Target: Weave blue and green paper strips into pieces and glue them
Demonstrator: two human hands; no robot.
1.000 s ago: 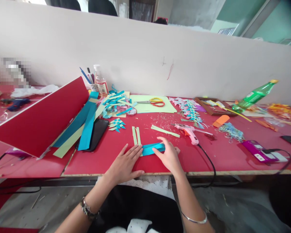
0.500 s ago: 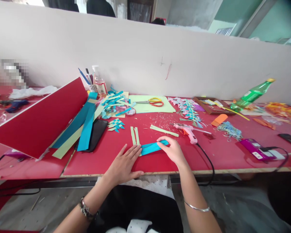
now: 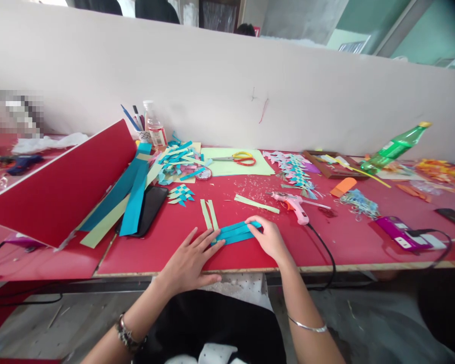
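Blue paper strips (image 3: pixel 237 233) lie crosswise over the lower part of two pale green paper strips (image 3: pixel 210 214) on the red table. My left hand (image 3: pixel 189 258) rests flat, fingers spread, with its fingertips on the crossing. At the right end of the blue strips, my right hand (image 3: pixel 266 235) pinches them between thumb and fingers. Two more pale green strips (image 3: pixel 257 203) lie loose above my right hand. A woven blue and green paper piece (image 3: pixel 181 194) sits up and to the left of my left hand.
A pink glue gun (image 3: pixel 293 205) with a black cord lies to the right. Scissors (image 3: pixel 237 158) rest on pale green sheets. A black phone (image 3: pixel 149 210) lies under wide paper strips beside a slanted red board (image 3: pixel 72 182). A green bottle (image 3: pixel 396 147) leans at the right.
The blue strips have spread apart, showing a gap between them. My left hand has shifted slightly left and its fingers have parted; the upright green strips have tilted a little.
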